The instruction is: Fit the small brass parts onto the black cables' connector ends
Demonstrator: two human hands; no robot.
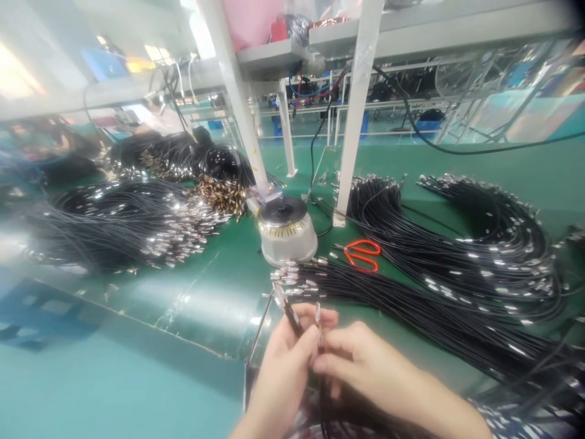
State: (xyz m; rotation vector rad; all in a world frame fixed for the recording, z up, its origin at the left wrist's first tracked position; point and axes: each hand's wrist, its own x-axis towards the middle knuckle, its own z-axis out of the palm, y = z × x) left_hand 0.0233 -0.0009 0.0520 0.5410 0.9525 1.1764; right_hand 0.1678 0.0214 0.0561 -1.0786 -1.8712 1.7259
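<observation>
My left hand [292, 347] is closed around several black cables [293, 317], whose silvery stripped ends stick up past the fingers. Close against it, my right hand [350, 353] pinches a single black cable [320, 332] with a pale tip pointing up. The lower lengths of the cables hang down between both hands. Just beyond my hands lie the tips of a long bundle of black cables [379, 292] on the green table mat [219, 292]. A white round device with a black disc on top [289, 235] stands behind them.
Orange-handled scissors [363, 254] lie right of the device. A large curved cable bundle [475, 256] fills the right side, and coiled cables [123, 219] lie left. White shelf posts [354, 122] rise from the table. The table's front edge [183, 338] runs along the left.
</observation>
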